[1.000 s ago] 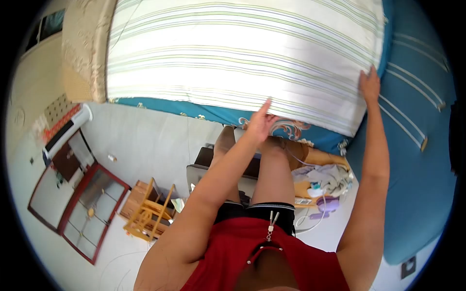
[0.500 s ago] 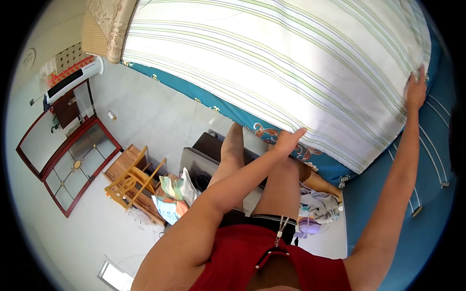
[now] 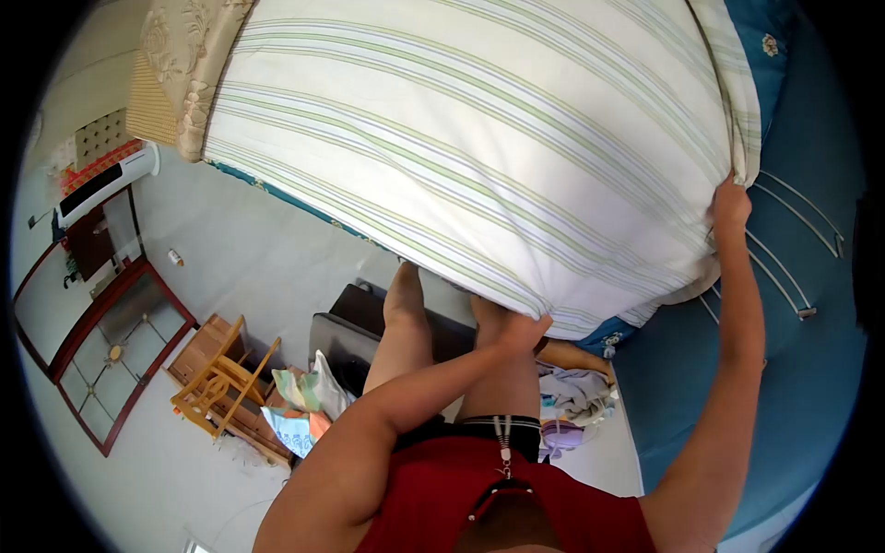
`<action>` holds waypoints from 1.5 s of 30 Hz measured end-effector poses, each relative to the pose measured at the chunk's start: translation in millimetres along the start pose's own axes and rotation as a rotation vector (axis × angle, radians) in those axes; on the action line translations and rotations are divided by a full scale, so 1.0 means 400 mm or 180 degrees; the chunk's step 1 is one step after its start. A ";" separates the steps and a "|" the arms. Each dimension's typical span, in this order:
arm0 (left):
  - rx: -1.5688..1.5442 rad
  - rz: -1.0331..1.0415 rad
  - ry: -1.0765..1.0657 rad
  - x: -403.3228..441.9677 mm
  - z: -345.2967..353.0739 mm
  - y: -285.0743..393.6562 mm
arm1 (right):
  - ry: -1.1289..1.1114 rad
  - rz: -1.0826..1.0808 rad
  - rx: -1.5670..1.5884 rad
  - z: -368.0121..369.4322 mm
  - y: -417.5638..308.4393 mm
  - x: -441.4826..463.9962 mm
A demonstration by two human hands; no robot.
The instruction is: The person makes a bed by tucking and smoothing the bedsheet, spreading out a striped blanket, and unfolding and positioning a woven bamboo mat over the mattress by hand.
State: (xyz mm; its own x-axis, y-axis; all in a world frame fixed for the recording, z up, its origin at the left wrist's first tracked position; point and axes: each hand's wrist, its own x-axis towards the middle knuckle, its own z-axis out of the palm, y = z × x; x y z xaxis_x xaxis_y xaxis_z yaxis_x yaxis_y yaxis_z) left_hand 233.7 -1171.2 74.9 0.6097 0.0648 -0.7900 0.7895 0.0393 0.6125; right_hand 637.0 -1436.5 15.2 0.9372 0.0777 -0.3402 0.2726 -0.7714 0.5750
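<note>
A white bedsheet with green and grey stripes covers the bed in the head view. My left hand is closed on its near edge, and creases fan out from the fingers. At the right, my right hand grips the sheet's side edge, where the cloth is bunched into a taut fold. The teal mattress with a floral pattern shows under the near corner. Another patterned teal part shows beyond the fold at the upper right.
A blue padded headboard with silver trim stands along the right. Beige patterned cloth hangs over the bed's far-left end. Below the bed are a dark box, plastic bags and heaped clothes. A wooden chair stands lower left.
Both hands have pulled the sheet toward me; its near edge now covers more of the teal mattress side. My right hand has closed on the sheet, drawing up a fold. The view has shifted.
</note>
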 end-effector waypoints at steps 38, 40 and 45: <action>0.3852 0.1502 0.1609 0.258 -0.560 0.105 | 0.0003 0.2430 0.3799 0.124 -0.325 -0.982; 0.3849 0.1534 0.1602 0.257 -0.559 0.102 | -0.0196 0.3731 0.4692 0.147 -0.326 -0.960; 0.3865 0.1590 0.1458 0.249 -0.565 0.105 | -0.0384 0.4639 0.4983 0.266 -0.318 -0.842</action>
State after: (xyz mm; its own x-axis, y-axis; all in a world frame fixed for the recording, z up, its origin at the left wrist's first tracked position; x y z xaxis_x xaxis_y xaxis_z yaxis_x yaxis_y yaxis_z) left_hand 311.7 -937.8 28.2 0.9515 0.1416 -0.2731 0.2078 -0.9505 0.2312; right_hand 263.6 -1432.0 -22.5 0.2259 -0.8843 -0.4086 -0.8628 0.0131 -0.5053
